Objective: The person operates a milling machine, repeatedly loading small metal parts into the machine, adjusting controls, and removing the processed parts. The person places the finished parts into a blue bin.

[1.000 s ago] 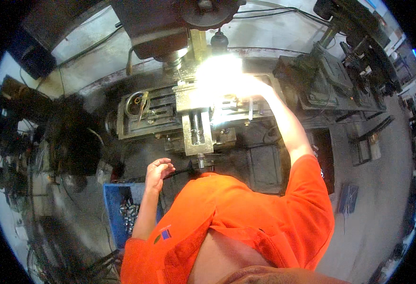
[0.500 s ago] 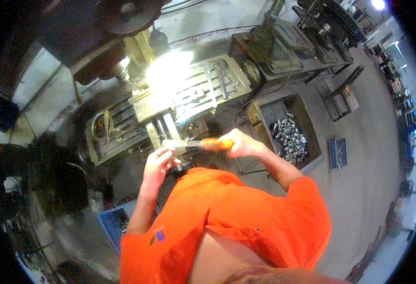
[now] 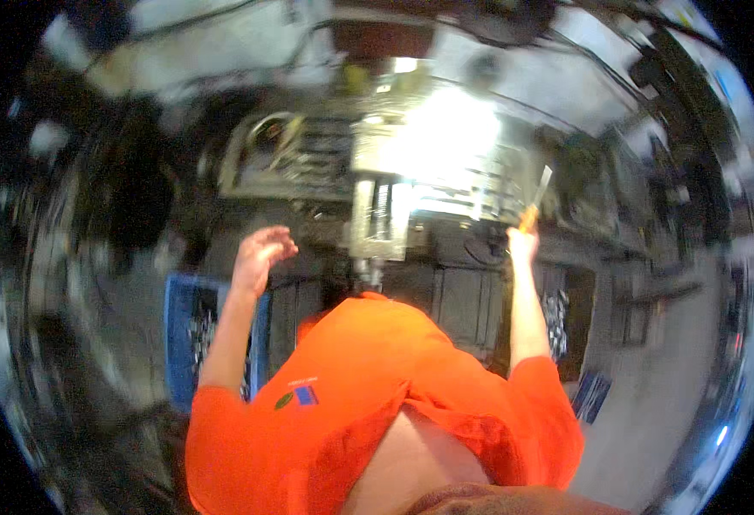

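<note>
My right hand (image 3: 523,245) grips a file by its yellow-orange handle (image 3: 529,219). The file's flat, pale blade (image 3: 543,184) points up and away, near the right end of the machine table. Farther left, my left hand (image 3: 263,254) is raised in front of the machine, beyond the blue crate. Its fingers curl together, and motion blur hides whatever lies between them. Between my hands stands the milling machine's slotted table (image 3: 308,190), with a vise-like metal block (image 3: 380,225) at its middle under a bright lamp.
A blue crate (image 3: 173,343) with small metal parts stands at the lower left. On the right, a bin (image 3: 581,330) holds shiny metal pieces (image 3: 555,313). A small blue tray (image 3: 591,396) sits on the floor beyond it. The lamp glare (image 3: 450,133) washes out part of the machine.
My view has swung to the left. My hands have parted: the file has gone right with its blade now pointing away, and my left hand has moved left, away from the blade.
</note>
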{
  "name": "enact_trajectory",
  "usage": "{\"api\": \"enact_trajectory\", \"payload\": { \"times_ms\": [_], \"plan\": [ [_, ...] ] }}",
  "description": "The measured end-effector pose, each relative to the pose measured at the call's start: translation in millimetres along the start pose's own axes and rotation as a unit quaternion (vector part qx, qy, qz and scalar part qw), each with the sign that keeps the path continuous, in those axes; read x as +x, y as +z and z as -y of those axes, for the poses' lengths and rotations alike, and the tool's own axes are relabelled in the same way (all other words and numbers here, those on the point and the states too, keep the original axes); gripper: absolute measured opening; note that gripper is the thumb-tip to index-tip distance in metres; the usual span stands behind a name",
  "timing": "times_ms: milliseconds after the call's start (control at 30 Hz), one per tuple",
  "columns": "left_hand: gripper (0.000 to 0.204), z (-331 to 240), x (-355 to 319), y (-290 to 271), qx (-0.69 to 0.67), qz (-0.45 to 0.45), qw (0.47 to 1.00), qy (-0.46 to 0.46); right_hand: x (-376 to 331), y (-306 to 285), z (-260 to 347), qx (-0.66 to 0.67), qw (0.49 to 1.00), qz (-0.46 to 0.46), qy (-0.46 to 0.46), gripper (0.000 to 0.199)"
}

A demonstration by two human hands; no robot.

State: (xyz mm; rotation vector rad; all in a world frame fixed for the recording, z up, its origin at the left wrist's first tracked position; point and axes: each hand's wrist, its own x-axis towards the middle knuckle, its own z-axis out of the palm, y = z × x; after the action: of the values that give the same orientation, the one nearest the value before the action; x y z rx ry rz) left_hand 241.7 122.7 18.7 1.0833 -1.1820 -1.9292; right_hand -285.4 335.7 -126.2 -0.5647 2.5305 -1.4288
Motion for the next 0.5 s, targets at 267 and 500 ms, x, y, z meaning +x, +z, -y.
{"api": "enact_trajectory", "payload": {
  "times_ms": [267, 500],
  "plan": [
    [0.024, 60.7, -104.9, -193.6, 0.062, -0.386, 0.919, 0.051, -36.1, 6.2, 27.4, -0.317, 0.922, -0.027, -0.22, 0.059],
    [0.024, 206.8, -142.8, -238.1, 0.225, -0.4, 0.883, -0.096, -59.7, -5.4, -8.2, -0.198, 0.941, 0.103, -0.254, 0.053]
  ]
}}
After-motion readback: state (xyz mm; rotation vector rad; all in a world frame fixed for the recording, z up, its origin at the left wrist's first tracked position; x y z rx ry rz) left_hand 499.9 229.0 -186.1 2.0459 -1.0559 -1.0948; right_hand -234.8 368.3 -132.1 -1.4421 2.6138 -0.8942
